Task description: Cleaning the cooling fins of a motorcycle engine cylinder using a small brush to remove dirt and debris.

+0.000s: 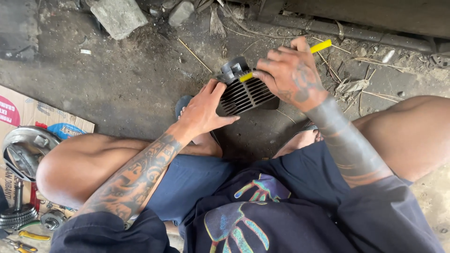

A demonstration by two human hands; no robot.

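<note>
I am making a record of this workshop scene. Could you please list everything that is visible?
finned engine cylinder: one, black, on the ground between the hands
yellow-handled tool: one, yellow, in the right hand, across the cylinder
concrete chunks: two, grey, top left
pipe: one, dark, along the top
dry straw: several pieces, tan, top right
cardboard: one, brown, printed, far left
metal cover: one, chrome, on the cardboard
gears: a few, grey, bottom left
pliers: yellow handles, bottom left
left hand: steadies the cylinder
right hand: grip closed on the tool
</note>
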